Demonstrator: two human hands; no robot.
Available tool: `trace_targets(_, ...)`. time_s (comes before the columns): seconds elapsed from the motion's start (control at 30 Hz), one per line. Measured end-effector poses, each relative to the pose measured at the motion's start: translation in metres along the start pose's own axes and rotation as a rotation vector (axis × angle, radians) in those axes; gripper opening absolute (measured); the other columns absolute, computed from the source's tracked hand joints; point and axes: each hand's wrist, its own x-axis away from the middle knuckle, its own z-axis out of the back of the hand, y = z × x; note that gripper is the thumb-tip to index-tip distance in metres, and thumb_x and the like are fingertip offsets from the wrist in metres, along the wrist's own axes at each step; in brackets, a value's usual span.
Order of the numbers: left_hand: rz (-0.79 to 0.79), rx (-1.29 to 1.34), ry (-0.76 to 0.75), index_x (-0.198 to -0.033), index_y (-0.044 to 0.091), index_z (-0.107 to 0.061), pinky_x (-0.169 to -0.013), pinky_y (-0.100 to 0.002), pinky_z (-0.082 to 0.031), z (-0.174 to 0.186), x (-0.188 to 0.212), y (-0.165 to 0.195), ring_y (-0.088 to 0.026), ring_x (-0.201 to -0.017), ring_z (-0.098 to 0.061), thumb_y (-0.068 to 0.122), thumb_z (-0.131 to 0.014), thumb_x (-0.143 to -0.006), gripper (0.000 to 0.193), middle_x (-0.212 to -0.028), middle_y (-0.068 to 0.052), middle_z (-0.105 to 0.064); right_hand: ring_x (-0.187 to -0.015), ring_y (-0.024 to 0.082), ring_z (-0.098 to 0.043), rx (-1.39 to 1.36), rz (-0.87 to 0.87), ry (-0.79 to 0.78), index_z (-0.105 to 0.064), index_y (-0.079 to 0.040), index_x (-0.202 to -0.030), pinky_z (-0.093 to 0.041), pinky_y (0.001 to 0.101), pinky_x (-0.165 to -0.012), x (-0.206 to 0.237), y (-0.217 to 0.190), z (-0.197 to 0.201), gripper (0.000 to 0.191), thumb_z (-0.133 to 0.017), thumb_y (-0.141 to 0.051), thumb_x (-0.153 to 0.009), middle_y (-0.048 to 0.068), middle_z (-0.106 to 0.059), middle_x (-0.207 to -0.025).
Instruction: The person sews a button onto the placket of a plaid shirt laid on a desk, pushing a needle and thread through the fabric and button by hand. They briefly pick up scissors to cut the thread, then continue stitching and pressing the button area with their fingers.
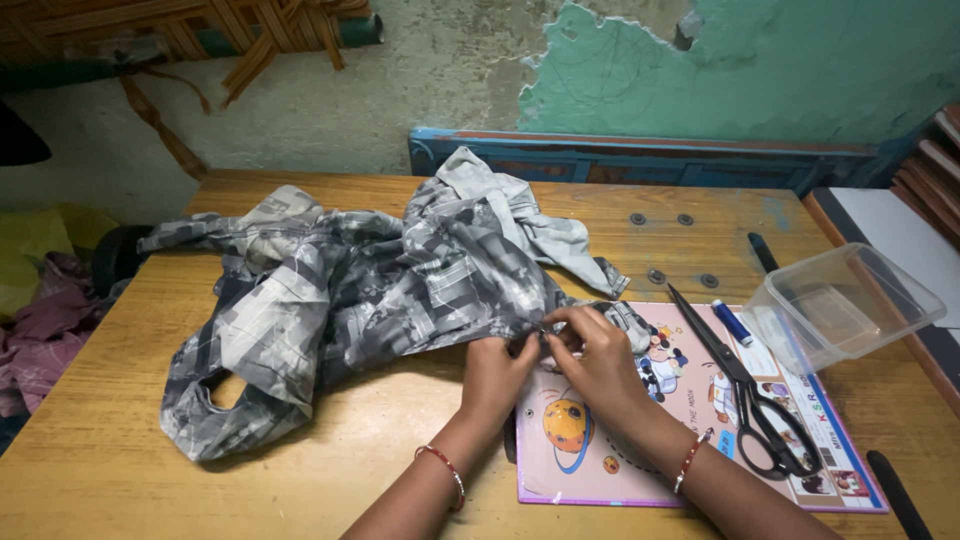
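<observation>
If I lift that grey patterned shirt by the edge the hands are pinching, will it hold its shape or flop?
The shirt will probably flop: it lies crumpled in soft folds across the table. Lifted where the left hand and right hand pinch it, the rest would likely trail and drag. It looks light, so it may slide easily and nudge the scissors.
</observation>
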Motion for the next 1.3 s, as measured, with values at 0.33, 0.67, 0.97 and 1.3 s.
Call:
trace_targets(0.33,0.267,0.256,-0.039,-0.09,-0.002,-0.077,-0.061,-0.03,-0.054,-0.001,-0.014,-0.016,-0.01,-0.068,-0.069,0.018,-0.075,-0.086,0.02,-0.076,-0.009,-0.078,-0.09,0.01,-0.074,-0.312,-0.17,-0.136,-0.073,-0.003,-0.109,-0.059,0.0255,-0.077,-0.013,0.036,0.001,0.022,-0.075,-0.005,-0.088,0.006,-0.079,-0.1)
trace_targets(0.67,0.321,0.409,-0.124,-0.086,-0.003,-0.078,-0.059,-0.024,-0.052,-0.011,-0.006,-0.027,-0.005,-0.065,-0.067,0.018,-0.076,-0.087,0.021,-0.074,-0.003,-0.076,-0.087,0.009,-0.069,-0.662,-0.367,-0.146,-0.07,0.0,-0.114,-0.057,0.0249,-0.08,-0.011,0.066,-0.01,0.024,-0.071,-0.001,-0.089,0.004,-0.075,-0.097)
trace_targets(0.97,0.375,0.605,-0.101,-0.097,-0.002,-0.077,-0.059,-0.023,-0.051,-0.007,-0.009,-0.023,-0.005,-0.07,-0.064,0.015,-0.073,-0.092,0.019,-0.087,-0.003,-0.076,-0.086,0.005,-0.064,-0.681,-0.36,-0.02,-0.069,-0.004,-0.11,-0.056,0.023,-0.079,-0.011,0.061,-0.006,0.015,-0.064,-0.013,-0.099,0.0,-0.068,-0.095)
trace_targets(1.3,0.512,0.789,-0.129,-0.08,0.0,-0.069,-0.043,-0.026,-0.041,0.004,-0.018,-0.021,-0.013,-0.047,-0.059,0.019,-0.068,-0.097,0.025,-0.065,-0.009,-0.07,-0.08,0.019,-0.072,0.02,0.028,0.033,-0.073,-0.003,-0.098,-0.057,0.0315,-0.07,0.003,0.028,0.001,0.022,-0.057,0.003,-0.086,0.011,-0.073,-0.093)
